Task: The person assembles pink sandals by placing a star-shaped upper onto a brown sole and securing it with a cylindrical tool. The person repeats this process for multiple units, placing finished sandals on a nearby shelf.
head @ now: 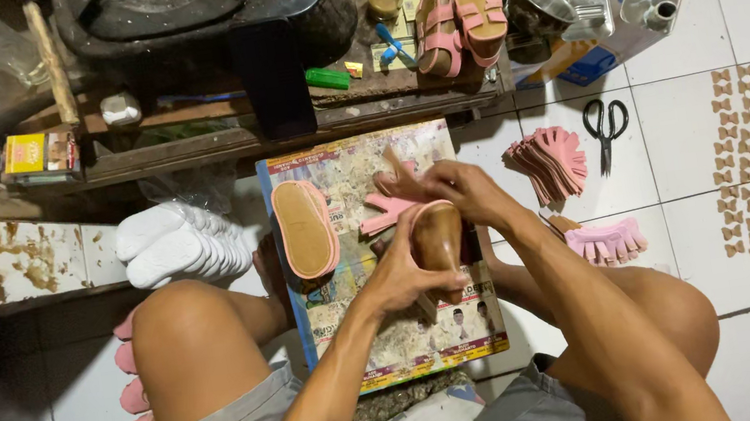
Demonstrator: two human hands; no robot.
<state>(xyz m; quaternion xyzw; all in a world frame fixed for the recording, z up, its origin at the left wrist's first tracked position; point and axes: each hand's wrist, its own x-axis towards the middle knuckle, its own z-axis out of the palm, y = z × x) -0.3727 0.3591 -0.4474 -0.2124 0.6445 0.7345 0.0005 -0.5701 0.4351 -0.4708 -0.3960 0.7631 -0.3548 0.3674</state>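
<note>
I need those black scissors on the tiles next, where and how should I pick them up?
Take the black scissors by the finger loops at their far end, coming straight down from above. They lie flat on a white tile with blades closed, pointing toward you, and bare floor around them.

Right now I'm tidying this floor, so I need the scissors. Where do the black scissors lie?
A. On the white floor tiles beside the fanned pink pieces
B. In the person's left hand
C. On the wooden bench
A: the black scissors lie flat on the white floor tiles, just right of the fanned pink pieces.
</note>
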